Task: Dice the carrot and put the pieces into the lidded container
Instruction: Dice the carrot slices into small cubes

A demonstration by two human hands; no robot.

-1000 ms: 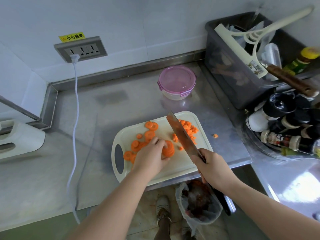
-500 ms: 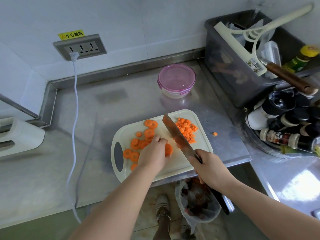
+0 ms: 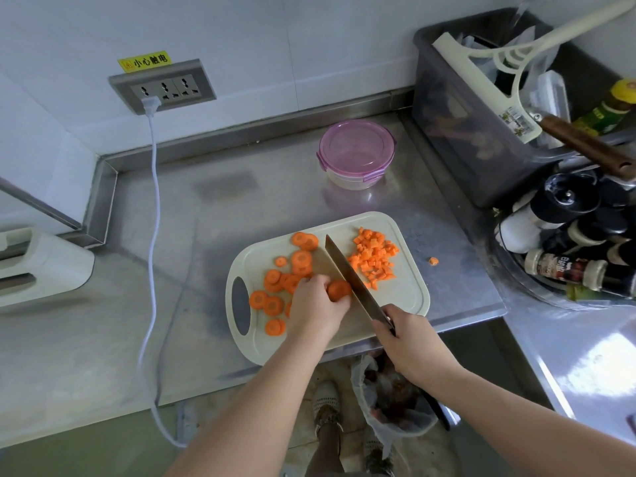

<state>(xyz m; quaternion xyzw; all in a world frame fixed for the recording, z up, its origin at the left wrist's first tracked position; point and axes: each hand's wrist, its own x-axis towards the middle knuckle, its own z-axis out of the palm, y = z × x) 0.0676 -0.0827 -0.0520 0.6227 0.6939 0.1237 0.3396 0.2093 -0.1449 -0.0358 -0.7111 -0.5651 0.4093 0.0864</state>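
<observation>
A cream cutting board (image 3: 409,297) lies on the steel counter. Several round carrot slices (image 3: 296,266) are spread over its left half, and a heap of diced carrot (image 3: 375,258) sits on its right half. My left hand (image 3: 316,304) holds a small stack of slices (image 3: 339,290) down on the board with curled fingers. My right hand (image 3: 409,339) grips the handle of a knife (image 3: 347,273), whose blade lies against the right side of that stack. The lidded container (image 3: 356,153), clear with a pink lid, stands shut behind the board.
One stray carrot cube (image 3: 433,260) lies on the counter right of the board. A grey bin (image 3: 481,125) of utensils and a tray of seasoning bottles (image 3: 568,249) crowd the right. A white cable (image 3: 151,235) hangs from the wall socket on the left. A rubbish bag (image 3: 389,401) hangs below the counter edge.
The knife came down from a raised tilt to the board beside the stack. My left hand slid back over the slices, leaving less of the stack showing.
</observation>
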